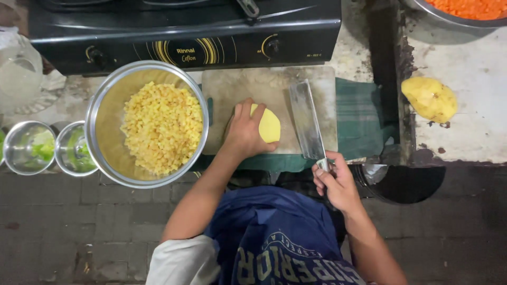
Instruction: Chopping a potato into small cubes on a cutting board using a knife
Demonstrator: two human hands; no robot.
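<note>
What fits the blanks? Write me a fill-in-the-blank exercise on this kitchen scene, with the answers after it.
1. The left hand presses a peeled potato onto the cutting ____.
2. The right hand grips the handle of a ____.
3. The large steel bowl holds yellow potato ____.
4. A second peeled potato lies on the counter to the person's ____.

Missing words: board; cleaver; cubes; right.

Potato [270, 126] on cutting board [237, 87], cleaver [307, 121] just right, bowl [105, 121] left, stove [185, 31] behind.
</note>
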